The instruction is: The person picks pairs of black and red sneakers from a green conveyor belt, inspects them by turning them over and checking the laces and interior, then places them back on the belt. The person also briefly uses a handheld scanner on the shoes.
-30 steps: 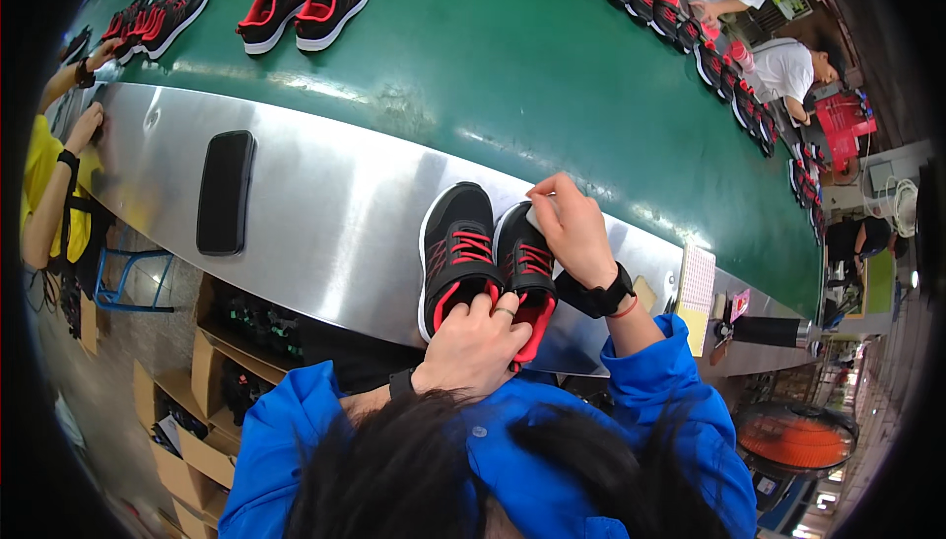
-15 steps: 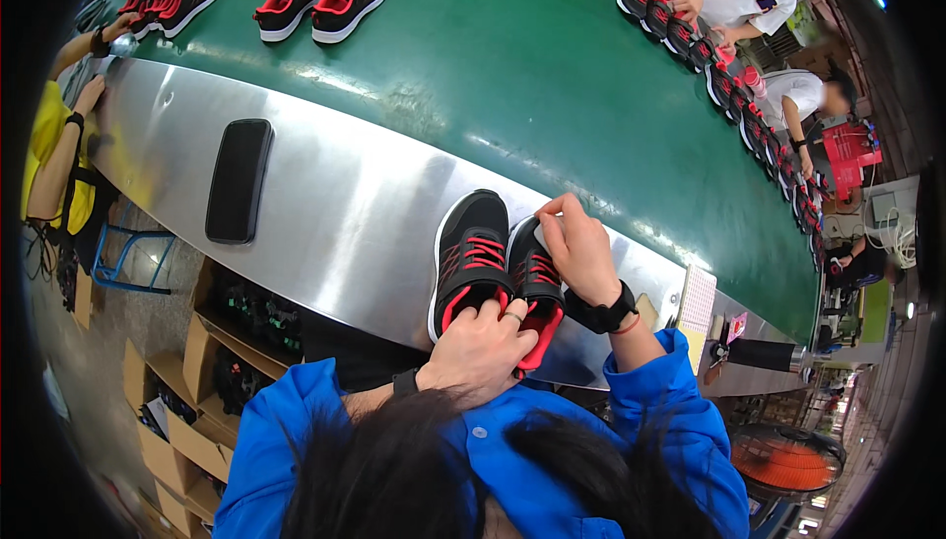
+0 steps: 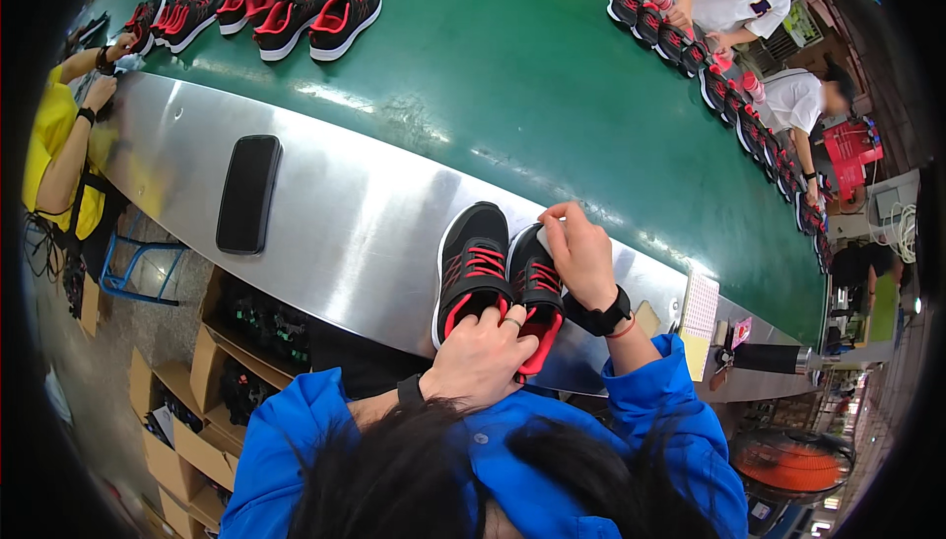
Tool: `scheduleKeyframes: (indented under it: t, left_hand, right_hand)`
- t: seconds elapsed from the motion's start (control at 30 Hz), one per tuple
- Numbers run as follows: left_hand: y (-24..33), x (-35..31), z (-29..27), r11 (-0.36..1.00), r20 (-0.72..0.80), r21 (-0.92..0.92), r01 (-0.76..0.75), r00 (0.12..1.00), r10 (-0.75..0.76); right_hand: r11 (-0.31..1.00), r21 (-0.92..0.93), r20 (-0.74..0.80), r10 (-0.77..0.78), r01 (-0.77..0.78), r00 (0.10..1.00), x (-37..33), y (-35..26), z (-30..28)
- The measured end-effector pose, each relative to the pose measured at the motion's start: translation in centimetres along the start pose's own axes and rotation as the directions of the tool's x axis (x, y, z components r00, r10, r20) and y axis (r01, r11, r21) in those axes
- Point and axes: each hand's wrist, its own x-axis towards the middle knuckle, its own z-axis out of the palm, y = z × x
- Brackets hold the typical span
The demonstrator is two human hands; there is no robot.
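Left shoe [image 3: 475, 234]: black, with red laces and lining, upright on the steel desk [image 3: 340, 219], toe pointing away from the person.
Right shoe [image 3: 532, 269]: matching, close beside it, near the desk's front edge.
Left hand [image 3: 480, 354]: fingers dip into the shoe openings; whether they grip anything, I cannot tell.
Right hand [image 3: 583, 259]: thumb and fingertips pinched together on a small pale piece [image 3: 544, 238] at the right shoe's toe, mostly covered.
Phone [image 3: 248, 194]: flat on the desk, well left of both shoes.
Green surface [image 3: 473, 76]: beyond the desk, bearing more shoes [image 3: 345, 23].
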Motion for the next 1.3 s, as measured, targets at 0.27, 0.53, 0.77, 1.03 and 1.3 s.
scheduleKeyframes:
  t: [0.27, 0.53, 0.77, 1.03, 1.3]
  left_hand:
    - [0.1, 0.1, 0.1, 0.997, -0.057, 0.072, -0.012, 0.998, 0.016]
    - [0.0, 0.0, 0.3, 0.997, -0.063, 0.072, -0.017, 0.998, 0.022]
    - [0.1, 0.0, 0.1, 0.999, -0.014, 0.037, -0.011, 1.000, 0.011]
    - [0.2, -0.5, 2.1, 0.999, -0.018, 0.006, -0.051, 0.999, 0.051]
    - [0.4, -0.9, 1.7, 0.994, -0.137, 0.065, -0.086, 0.986, 0.094]
  right_hand:
    - [0.999, -0.044, -0.026, 0.000, -0.001, 1.000, 0.2, 0.6, -0.3]
    - [0.999, -0.045, -0.010, 0.011, -0.011, 1.000, 0.0, 0.8, -0.4]
    - [0.996, -0.060, -0.024, 0.066, -0.067, 0.998, 0.6, 0.6, -0.4]
    - [0.999, -0.030, -0.037, 0.033, -0.034, 0.999, -0.1, 1.7, -0.9]
    - [0.997, -0.068, -0.168, -0.054, 0.043, 0.984, 0.6, 2.9, -0.3]
